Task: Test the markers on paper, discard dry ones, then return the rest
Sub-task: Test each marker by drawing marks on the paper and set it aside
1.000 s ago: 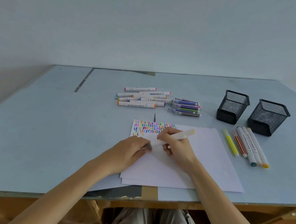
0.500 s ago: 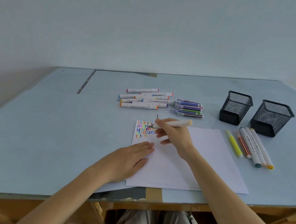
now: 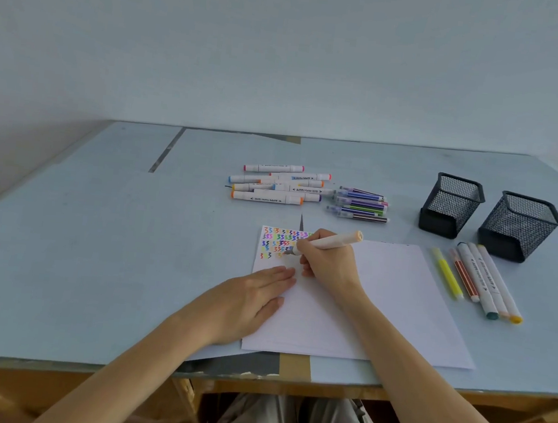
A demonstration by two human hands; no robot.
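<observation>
- Head view: the right hand (image 3: 328, 268) has its fingers (image 3: 305, 246) curled tight round a cream-bodied marker (image 3: 327, 243), pinching it low on the barrel; the dark tip just beyond the fingertips touches the paper (image 3: 381, 301) at the lower edge of the coloured squiggles (image 3: 283, 242).
- The marker slants up and away from the fingers, its capped end pointing right and back.
- The left hand (image 3: 247, 302) lies flat on the paper's left edge, fingers straight and close together, holding nothing; its fingertips sit just below and left of the right hand's fingers.
- Beyond the right hand's fingers, a loose bunch of white markers (image 3: 275, 185) lies on the table (image 3: 78, 242), with a cluster of thin pens (image 3: 361, 204) just right of it.
- Well right of the fingers, five markers (image 3: 477, 280) lie side by side off the paper; behind them stand two black mesh pen holders (image 3: 452, 205), close together.
</observation>
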